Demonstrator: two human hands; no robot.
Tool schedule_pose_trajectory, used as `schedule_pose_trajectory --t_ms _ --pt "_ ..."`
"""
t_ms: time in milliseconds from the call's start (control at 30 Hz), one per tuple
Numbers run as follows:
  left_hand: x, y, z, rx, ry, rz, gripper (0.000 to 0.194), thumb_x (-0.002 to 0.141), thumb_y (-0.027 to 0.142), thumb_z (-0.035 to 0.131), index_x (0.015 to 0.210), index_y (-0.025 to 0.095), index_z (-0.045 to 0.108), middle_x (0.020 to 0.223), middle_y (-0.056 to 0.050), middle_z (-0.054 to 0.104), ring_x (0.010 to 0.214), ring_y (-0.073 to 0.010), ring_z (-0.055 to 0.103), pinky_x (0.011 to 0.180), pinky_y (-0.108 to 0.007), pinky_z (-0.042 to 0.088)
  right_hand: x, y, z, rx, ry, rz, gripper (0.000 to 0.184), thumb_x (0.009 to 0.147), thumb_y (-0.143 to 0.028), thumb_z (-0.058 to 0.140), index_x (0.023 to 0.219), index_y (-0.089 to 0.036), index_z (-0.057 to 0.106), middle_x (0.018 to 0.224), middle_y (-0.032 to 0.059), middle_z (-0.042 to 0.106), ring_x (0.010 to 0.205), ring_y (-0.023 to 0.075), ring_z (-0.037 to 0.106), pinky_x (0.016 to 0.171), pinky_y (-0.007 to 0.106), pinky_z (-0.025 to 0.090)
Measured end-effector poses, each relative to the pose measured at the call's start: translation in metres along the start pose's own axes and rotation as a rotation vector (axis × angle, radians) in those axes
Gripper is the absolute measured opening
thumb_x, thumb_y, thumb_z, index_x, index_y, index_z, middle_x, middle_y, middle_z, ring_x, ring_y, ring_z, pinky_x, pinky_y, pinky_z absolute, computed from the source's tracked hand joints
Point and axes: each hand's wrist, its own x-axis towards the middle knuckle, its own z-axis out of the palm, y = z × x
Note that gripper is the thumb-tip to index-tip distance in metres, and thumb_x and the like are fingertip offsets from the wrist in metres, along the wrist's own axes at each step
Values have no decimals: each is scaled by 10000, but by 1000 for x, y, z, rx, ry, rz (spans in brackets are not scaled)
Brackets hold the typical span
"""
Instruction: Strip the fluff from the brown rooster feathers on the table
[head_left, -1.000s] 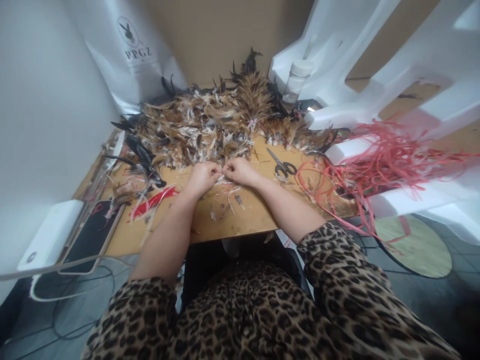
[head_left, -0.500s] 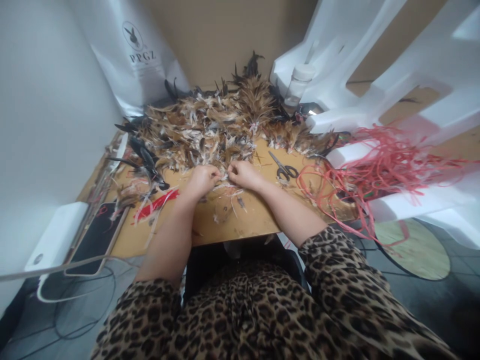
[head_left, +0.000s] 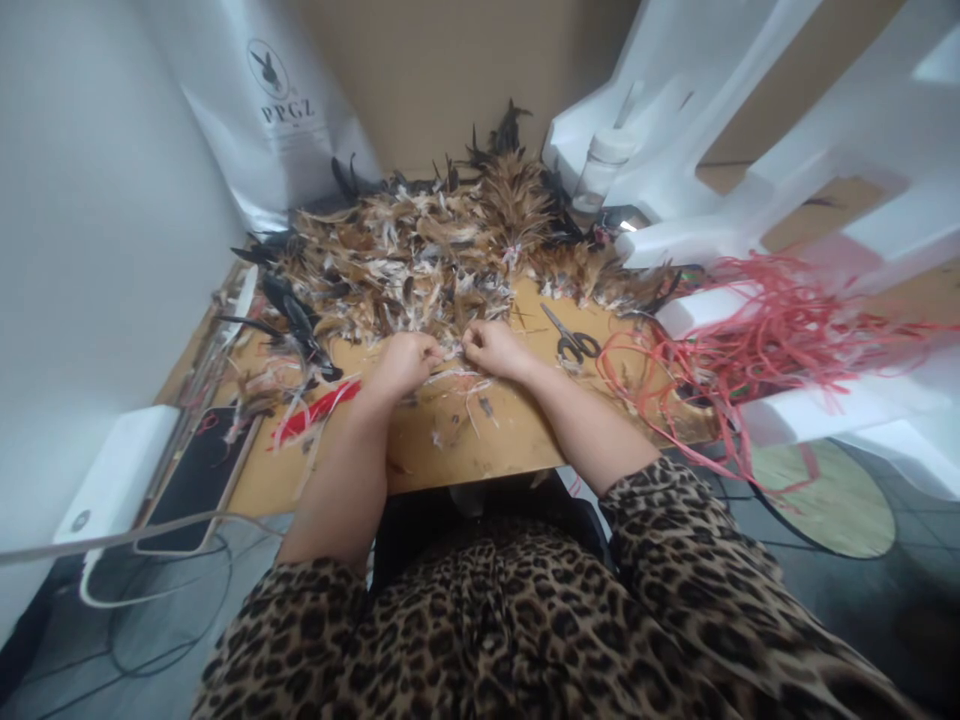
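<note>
My left hand (head_left: 409, 362) is closed in a pinch at the near edge of a heap of brown and white feathers (head_left: 405, 240). Just right of it, my right hand (head_left: 493, 348) is curled with thumb and finger pressed together. Whatever lies between the fingertips is too small to make out; a whitish bit shows in the gap between the hands. Black-handled scissors (head_left: 574, 340) lie right of my right hand, blades pointing away. Thin white and pink strips and loose feather scraps are scattered on the tabletop (head_left: 517, 430) below the hands.
A tangle of red strips (head_left: 787, 330) hangs over white foam pieces (head_left: 817, 410) at right. Black feathers (head_left: 296, 320) and a red strip (head_left: 319, 410) lie left. A phone-like dark slab (head_left: 191, 480) and white power bank (head_left: 116, 475) sit at the left edge. A lidded jar (head_left: 600, 170) stands behind.
The view has shifted slightly. My right hand has drawn a little to the right, slightly widening the gap between the hands; both stay pinched.
</note>
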Motion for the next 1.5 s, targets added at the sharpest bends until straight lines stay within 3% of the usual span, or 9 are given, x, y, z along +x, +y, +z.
schedule_pose_trajectory --t_ms 267,500,667,767,900,1033,1167,1333,1500 --pt "0 -1 2 -113 57 -82 135 687 232 567 700 162 682 676 -43 654 614 -147 549 618 -253 399 -2 -2 -3 139 -26 101 124 702 -196 461 742 -145 566 553 -1 610 469 83 537 508 177 356" --pt "3 8 14 -630 174 -172 215 653 287 645 806 137 659 693 -37 655 586 -117 555 561 -221 425 -5 -11 -5 269 53 147 129 727 -240 489 766 -146 569 530 -7 593 435 94 556 474 180 386" --pt "7 10 19 -785 177 -260 230 579 259 723 739 122 632 618 -25 622 544 -107 550 540 -228 450 -8 -20 -4 377 71 124 144 747 -285 505 774 -153 557 555 -16 572 421 76 523 448 175 374" --pt "8 10 15 -1007 212 -375 214 614 237 706 754 114 602 585 -22 618 512 -105 567 531 -234 472 -7 -22 -7 518 218 82 194 763 -343 515 840 -167 541 671 -6 585 466 68 512 470 187 390" --pt "7 8 6 -1326 257 -444 247 638 208 709 835 108 599 735 -63 681 587 -87 618 572 -190 489 -4 -21 -14 640 482 63 237 778 -407 514 862 -185 520 724 -4 562 505 64 462 517 204 393" --pt "7 5 4 -1526 199 -449 227 684 185 684 878 131 580 809 -57 694 636 -80 640 562 -155 485 -2 -18 -13 724 384 116 305 727 -470 570 770 -170 542 593 -31 511 479 65 429 504 204 372" --pt "8 8 8 -1601 127 -421 216 696 173 679 876 137 566 804 -46 695 644 -82 646 543 -147 478 -1 -22 -4 839 234 155 354 652 -482 640 776 -155 584 627 -25 563 497 65 457 502 199 378" --pt "6 16 11 -1525 70 -408 278 652 199 718 877 129 572 792 -57 692 681 -108 658 569 -168 484 -1 -23 0 806 267 161 313 660 -455 633 697 -151 569 609 -23 562 544 75 477 543 201 391" --pt "7 19 13 -1354 110 -404 302 584 255 756 802 114 602 732 -41 673 652 -97 635 572 -171 467 1 -21 1 819 263 159 267 629 -395 638 712 -150 573 628 -24 575 563 80 491 575 211 405"
